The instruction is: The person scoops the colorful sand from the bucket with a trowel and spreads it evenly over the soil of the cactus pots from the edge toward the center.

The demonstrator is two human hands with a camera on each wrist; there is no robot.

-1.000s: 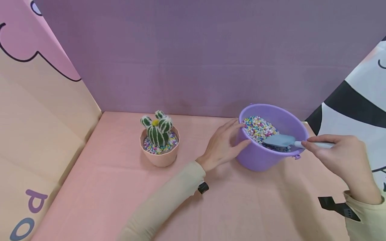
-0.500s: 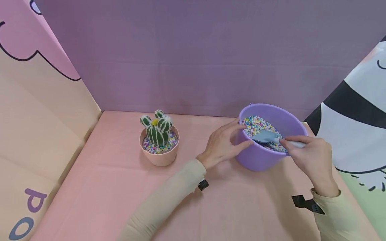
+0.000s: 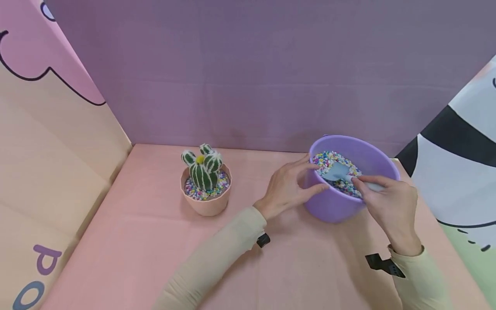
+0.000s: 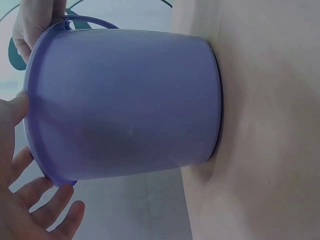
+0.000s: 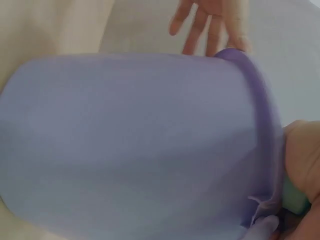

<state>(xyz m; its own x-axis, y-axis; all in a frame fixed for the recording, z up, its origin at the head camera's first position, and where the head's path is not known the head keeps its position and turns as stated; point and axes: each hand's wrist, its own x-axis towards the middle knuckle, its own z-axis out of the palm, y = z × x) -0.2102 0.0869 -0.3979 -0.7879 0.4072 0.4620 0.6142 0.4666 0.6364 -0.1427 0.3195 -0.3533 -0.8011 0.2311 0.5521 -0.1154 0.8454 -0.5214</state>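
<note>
A purple bucket [image 3: 333, 206] stands on the right of the pink-covered table, with many small multicoloured pebbles [image 3: 327, 158] inside. My right hand [image 3: 391, 206] grips the pale handle of a small blue-grey trowel [image 3: 336, 171], whose blade lies in the pebbles close to the near-left wall. My left hand [image 3: 288, 185] rests on the bucket's left rim, fingers and thumb spread along it; the left wrist view shows the fingertips [image 4: 52, 205] right at the rim. In the right wrist view the bucket [image 5: 135, 145] hides the trowel's blade and the pebbles.
To the left, a pinkish pot [image 3: 207, 209] holds a green-and-white cactus [image 3: 204, 174] with a yellow flower, set in similar multicoloured pebbles. A purple-grey wall [image 3: 248, 77] runs along the back. Printed side panels [image 3: 50, 172] border the table left and right.
My right hand has carried the trowel leftward and down, from the bucket's right rim into the pebbles. The left hand has stayed at the rim, and the pot with the cactus has not moved.
</note>
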